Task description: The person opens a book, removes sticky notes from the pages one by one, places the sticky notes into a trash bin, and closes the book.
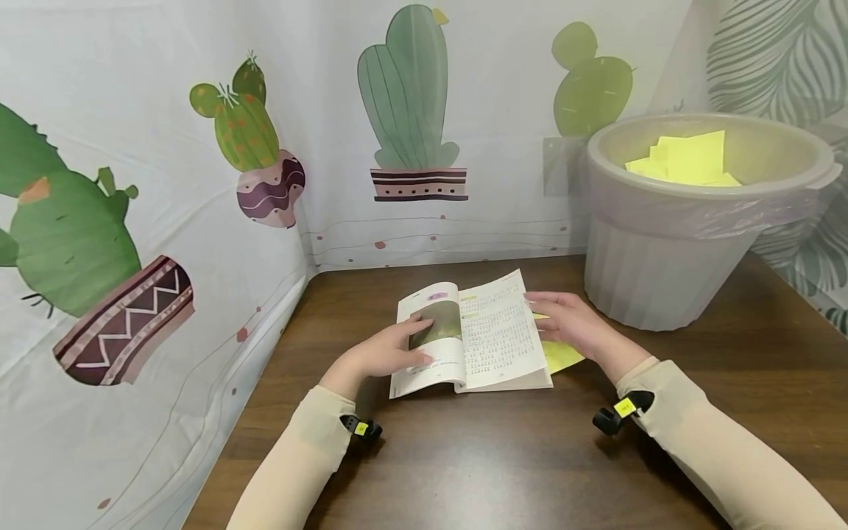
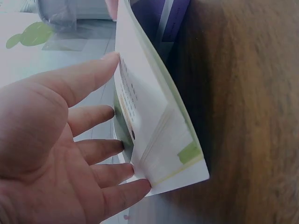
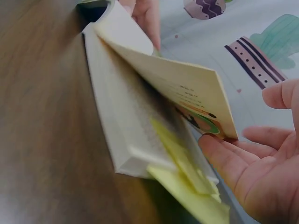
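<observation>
An open book (image 1: 500, 338) lies on the table, a picture on its left page and lines of print on its right page. My left hand (image 1: 391, 347) rests on the left page with fingers spread; in the left wrist view its fingertips touch the page. At the book's right edge is my right hand (image 1: 570, 324). In the right wrist view a raised page (image 3: 187, 88) meets the straight fingers of that hand, its thumb standing apart. Yellow paper (image 1: 562, 356) sticks out from the book's right side below the right hand. One yellow piece (image 3: 180, 154) lies between the pages.
A grey bin (image 1: 656, 265) with a plastic liner stands at the back right, yellow papers (image 1: 692, 158) showing inside it. Behind the brown table (image 1: 464, 464) hangs a white cloth (image 1: 510, 81) printed with cacti. Each wrist wears a small black camera (image 1: 623, 412).
</observation>
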Demonstrator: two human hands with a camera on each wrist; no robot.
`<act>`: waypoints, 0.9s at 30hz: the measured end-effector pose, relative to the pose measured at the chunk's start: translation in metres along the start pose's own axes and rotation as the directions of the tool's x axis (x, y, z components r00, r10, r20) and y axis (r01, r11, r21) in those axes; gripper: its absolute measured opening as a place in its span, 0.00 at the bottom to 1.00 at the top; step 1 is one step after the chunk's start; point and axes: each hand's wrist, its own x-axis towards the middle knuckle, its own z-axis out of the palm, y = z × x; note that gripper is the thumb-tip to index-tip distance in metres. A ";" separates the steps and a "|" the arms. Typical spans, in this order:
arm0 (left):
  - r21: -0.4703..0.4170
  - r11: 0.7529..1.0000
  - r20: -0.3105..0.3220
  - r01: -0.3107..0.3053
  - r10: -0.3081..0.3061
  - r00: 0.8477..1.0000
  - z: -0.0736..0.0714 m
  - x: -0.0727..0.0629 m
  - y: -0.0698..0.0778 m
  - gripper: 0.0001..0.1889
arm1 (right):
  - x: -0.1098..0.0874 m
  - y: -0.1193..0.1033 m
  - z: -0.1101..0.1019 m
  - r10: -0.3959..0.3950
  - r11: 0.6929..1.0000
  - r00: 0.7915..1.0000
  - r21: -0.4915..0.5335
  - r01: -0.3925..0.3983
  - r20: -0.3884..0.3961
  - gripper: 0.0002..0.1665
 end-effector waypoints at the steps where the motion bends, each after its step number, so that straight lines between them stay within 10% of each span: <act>1: 0.000 1.000 -0.003 -0.004 0.004 1.000 0.000 0.000 0.000 0.42 | 0.001 -0.002 0.000 -0.009 1.000 1.000 0.001 0.009 -0.006 0.36; 18: -0.044 0.999 -0.026 0.015 -0.016 1.000 -0.001 -0.006 -0.008 0.44 | 0.032 -0.025 0.050 -0.011 0.996 0.996 0.087 0.004 0.085 0.46; 27: -0.023 0.999 -0.040 0.035 -0.036 0.999 -0.005 -0.010 -0.012 0.42 | 0.041 -0.027 0.087 -0.053 0.997 0.995 -0.047 0.058 0.089 0.41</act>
